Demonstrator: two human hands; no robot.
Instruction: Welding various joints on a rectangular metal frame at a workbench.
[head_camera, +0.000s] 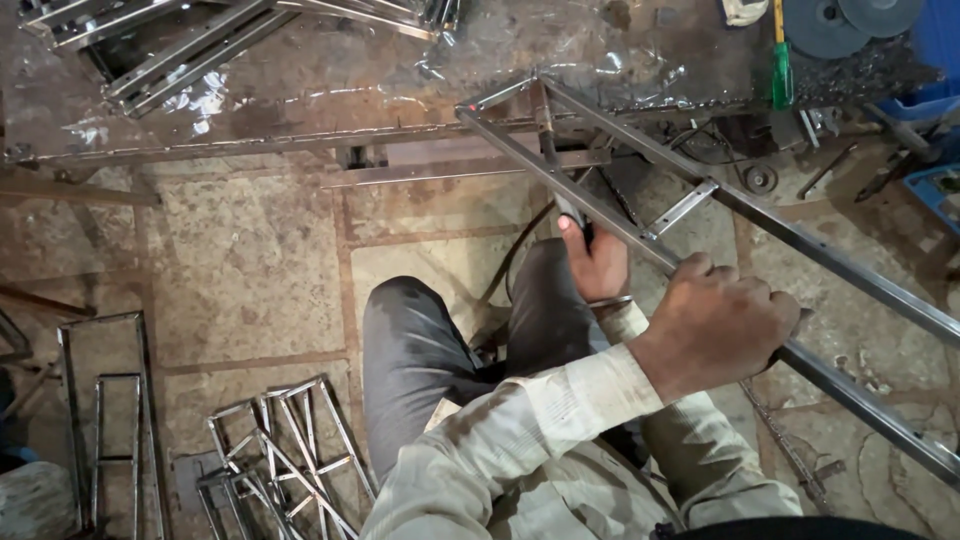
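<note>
**Long steel frame braced between both hands**

I see a long ladder-like steel frame (760, 225) of square tube, two rails joined by short cross-pieces, running from the edge of the table (300, 110) at upper centre down and off to the lower right. Its far end rests on or against the table edge; I cannot tell which. I judge it heavy and fully rigid, awkward more for its length than its weight, with hard corners and a bare metal skin that could slip in a sweaty palm. The rails look like the sensible place to take it, near a cross-piece so the load does not twist.

Below it lies a stone-slab floor (250, 260), with smaller welded frames (280, 450) lying at lower left and more steel sections (180, 50) stacked on the table at upper left.

My right hand (715, 325) is closed tight around the nearer rail, knuckles up, fingers wrapped under. My left hand (597, 265) sits further up, just under that same rail, curled shut around a slim dark-handled tool or rod (572, 212); what it is I cannot make out.

A green-handled screwdriver (781, 70) and grey grinding discs (850, 20) lie on the table at upper right.
</note>
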